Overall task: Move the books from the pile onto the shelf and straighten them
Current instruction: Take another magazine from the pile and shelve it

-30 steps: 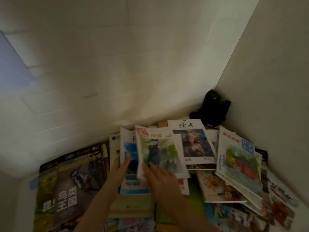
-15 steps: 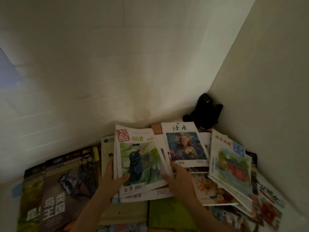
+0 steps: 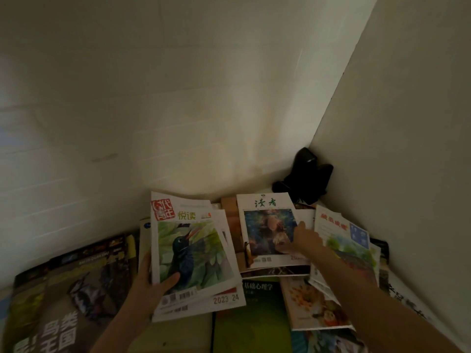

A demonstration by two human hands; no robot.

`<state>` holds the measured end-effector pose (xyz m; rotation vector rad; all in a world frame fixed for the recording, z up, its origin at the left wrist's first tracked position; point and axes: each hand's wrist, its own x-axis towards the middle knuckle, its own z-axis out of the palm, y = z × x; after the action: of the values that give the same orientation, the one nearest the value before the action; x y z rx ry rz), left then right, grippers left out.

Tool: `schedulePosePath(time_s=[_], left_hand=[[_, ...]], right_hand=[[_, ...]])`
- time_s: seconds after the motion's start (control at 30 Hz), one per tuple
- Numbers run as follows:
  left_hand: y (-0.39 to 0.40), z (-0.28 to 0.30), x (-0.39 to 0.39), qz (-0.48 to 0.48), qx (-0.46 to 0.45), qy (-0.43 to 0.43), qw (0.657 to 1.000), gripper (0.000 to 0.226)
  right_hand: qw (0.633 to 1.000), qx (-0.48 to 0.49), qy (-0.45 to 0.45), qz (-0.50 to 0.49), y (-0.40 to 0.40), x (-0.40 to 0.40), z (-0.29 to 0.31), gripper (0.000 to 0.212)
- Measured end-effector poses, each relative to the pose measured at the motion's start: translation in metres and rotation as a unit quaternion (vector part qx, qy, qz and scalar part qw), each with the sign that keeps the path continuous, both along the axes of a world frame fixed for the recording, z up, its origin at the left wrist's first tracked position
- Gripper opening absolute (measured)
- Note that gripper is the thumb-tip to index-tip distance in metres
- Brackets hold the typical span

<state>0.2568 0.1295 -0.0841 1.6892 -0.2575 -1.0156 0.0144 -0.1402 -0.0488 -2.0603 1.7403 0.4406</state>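
**Book pile, corner alcove: sorting barely begun**

Pale walls meet in a dim corner; below them lies the pile (image 3: 254, 289), a loose spread of magazines and paperbacks overlapping at odd angles. No shelf with stood-up books shows in this view, so judge the task as near its start: nearly everything awaits moving and squaring.

- Item 1: small stack topped by the bird-cover magazine (image 3: 193, 250), white border, dark bird on green leaves, "2023 24" on the issue beneath. Your left hand (image 3: 150, 284) holds it at the lower left edge, grip closed round it, thumb on the cover.
- Item 2: blue-picture magazine (image 3: 267, 233), lying flat mid-pile. Your right hand (image 3: 303, 240) rests on it, fingers extended; nothing grasped yet.
- Item 3: large dark bird book (image 3: 76, 289), far left, flat.
- Item 4: black object (image 3: 305, 179), in the corner; identity unclear.
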Motion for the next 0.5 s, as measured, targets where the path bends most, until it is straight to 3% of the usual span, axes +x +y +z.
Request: schedulePosePath(time_s=[0.07,0.23,0.4,0.5], left_hand=[[0.0,-0.003,0.0,-0.004,0.02,-0.009,1.0,0.088],[0.0,0.0,0.0,-0.005,0.026,-0.009,1.0,0.089],[0.007,0.008,0.006,0.012,0.023,0.013,1.0,0.081],[0.02,0.005,0.019,0.021,0.038,0.011,0.999,0.082]], right_hand=[[0.999,0.026,0.03,-0.019,-0.003,0.009,0.001,0.122],[0.993,0.06,-0.031,-0.093,-0.003,0.011,0.005,0.089],[0.987,0.032,-0.075,-0.137,0.003,0.011,-0.002,0.109],[0.977,0.02,-0.145,-0.154,0.004,0.003,-0.001,0.073]])
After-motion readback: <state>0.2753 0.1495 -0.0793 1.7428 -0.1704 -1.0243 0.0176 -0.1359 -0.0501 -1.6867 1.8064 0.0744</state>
